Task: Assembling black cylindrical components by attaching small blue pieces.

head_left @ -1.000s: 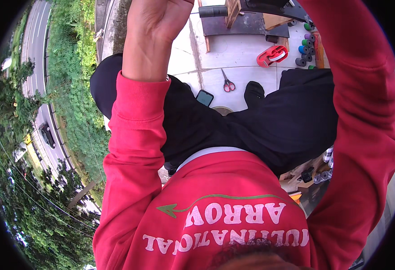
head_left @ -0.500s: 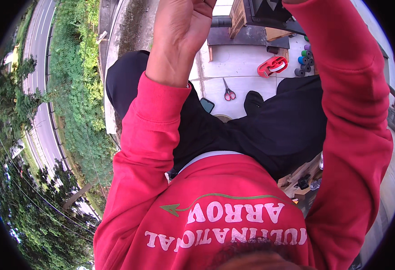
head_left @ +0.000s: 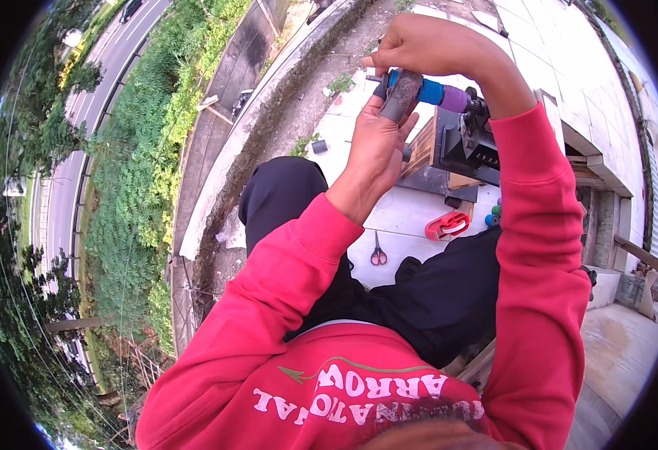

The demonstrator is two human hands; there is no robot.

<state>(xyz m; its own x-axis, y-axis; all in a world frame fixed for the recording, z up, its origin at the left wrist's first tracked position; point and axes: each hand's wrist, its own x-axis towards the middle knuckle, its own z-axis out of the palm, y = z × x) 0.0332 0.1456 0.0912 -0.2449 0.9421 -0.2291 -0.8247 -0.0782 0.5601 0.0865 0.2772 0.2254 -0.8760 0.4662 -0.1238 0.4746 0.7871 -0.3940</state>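
Note:
My left hand [head_left: 378, 146] is palm up below a dark grey-brown roll [head_left: 402, 96], its thumb and fingers around the roll's lower part. Beside that roll, a blue roll [head_left: 431, 92] and a purple roll [head_left: 456, 99] sit in line on a spindle of a black machine [head_left: 468, 146]. My right hand [head_left: 441, 49] arches over the rolls from the right. Its fingers are curled together near the spindle's outer end; what they pinch is too small to make out.
Scissors [head_left: 378, 256] and a red tape dispenser [head_left: 447, 226] lie on the pale tiled floor between my legs. Blue and green rolls [head_left: 493, 217] stand near my right knee. A small dark cylinder [head_left: 319, 147] lies beyond my left knee. A low wall [head_left: 269, 105] runs along the left.
The view has shifted, so both hands, the rolls and the machine now show fully. Earlier the hands were cut off at the top edge. The phone by my left leg is now hidden.

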